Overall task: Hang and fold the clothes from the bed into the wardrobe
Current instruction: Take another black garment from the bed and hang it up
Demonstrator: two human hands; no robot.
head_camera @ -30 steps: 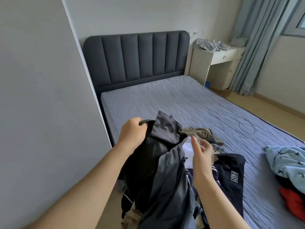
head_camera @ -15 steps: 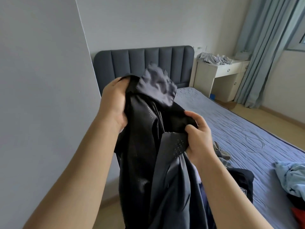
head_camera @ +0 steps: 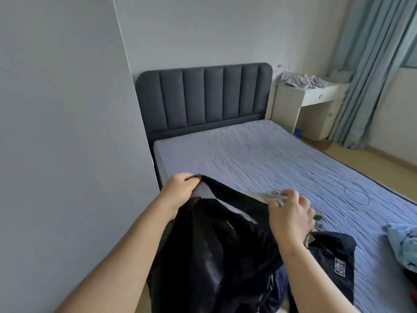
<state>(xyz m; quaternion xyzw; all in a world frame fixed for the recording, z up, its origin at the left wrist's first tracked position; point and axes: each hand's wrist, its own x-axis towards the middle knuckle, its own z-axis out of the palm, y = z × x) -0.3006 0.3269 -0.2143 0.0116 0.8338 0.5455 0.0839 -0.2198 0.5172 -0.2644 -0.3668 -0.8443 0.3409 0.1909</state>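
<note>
A: While the fingers [head_camera: 188, 178] of the left hand [head_camera: 180, 190] are curled over one edge of the glossy black garment [head_camera: 214, 245], what are the right ones doing?

B: The right hand [head_camera: 291, 213] has its fingers [head_camera: 293, 196] bunched together, pinching the opposite edge. That part is blurred, so I can't tell how much cloth they hold. Between the two hands the top edge is pulled fairly taut. The rest hangs down over the near left corner of the lilac-blue quilted bed [head_camera: 259, 154].

A: So the step is opening it out?

B: I'd judge so: finding its shape before it is hung or folded. To do it well, each hand should work along the edge to a true corner or shoulder seam. Then lift and give one shake so the thin fabric drops flat. It looks slippery, so a firm pinch matters more than a wide grab.

A: Anything in the way?

B: A dark navy garment with a square patch [head_camera: 334, 265] lies just right of the right forearm, touching the black one or partly under it. Lift clear so it isn't dragged along. Farther right is a crumpled light blue cloth [head_camera: 404, 245]. A thin wire loop [head_camera: 358, 196], perhaps a hanger, lies on the bed beyond the right hand. The wardrobe isn't in view, so a turn will be needed afterwards.
</note>
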